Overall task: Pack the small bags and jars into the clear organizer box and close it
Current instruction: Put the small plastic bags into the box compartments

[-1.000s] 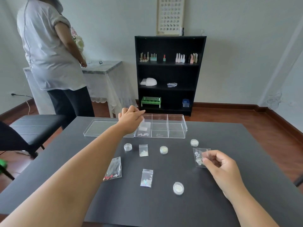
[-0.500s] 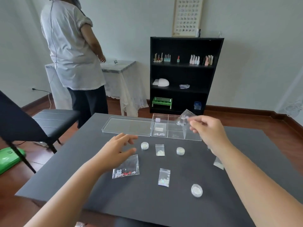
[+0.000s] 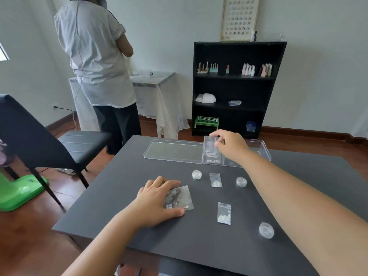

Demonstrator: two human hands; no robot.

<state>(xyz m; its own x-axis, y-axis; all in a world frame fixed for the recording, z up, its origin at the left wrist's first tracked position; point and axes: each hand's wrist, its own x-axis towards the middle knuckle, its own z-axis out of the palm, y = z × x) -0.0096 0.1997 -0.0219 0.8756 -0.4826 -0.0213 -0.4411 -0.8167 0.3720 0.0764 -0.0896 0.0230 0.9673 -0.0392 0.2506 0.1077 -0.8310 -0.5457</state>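
The clear organizer box [image 3: 262, 145] lies open at the far side of the dark table [image 3: 199, 236], its lid [image 3: 175, 151] flat to the left. My right hand [image 3: 229, 145] pinches a small clear bag [image 3: 210, 145] over the box's leftmost compartment. My left hand [image 3: 157, 198] presses on a larger bag of beads [image 3: 182, 197] near the table's middle. Two small bags [image 3: 215, 180] [image 3: 224, 213] and three round jars [image 3: 197, 174] [image 3: 241, 181] [image 3: 266, 230] lie loose on the table.
A black chair [image 3: 39, 134] stands left of the table beside a green object [image 3: 22, 192] on the floor. A person in a white top [image 3: 95, 56] stands at a cloth-covered side table [image 3: 159, 90]. A black shelf [image 3: 235, 86] is against the wall.
My right hand carried its bag from the table's right side to the box's left compartment. My left hand left the box, came down and settled on the larger bag.
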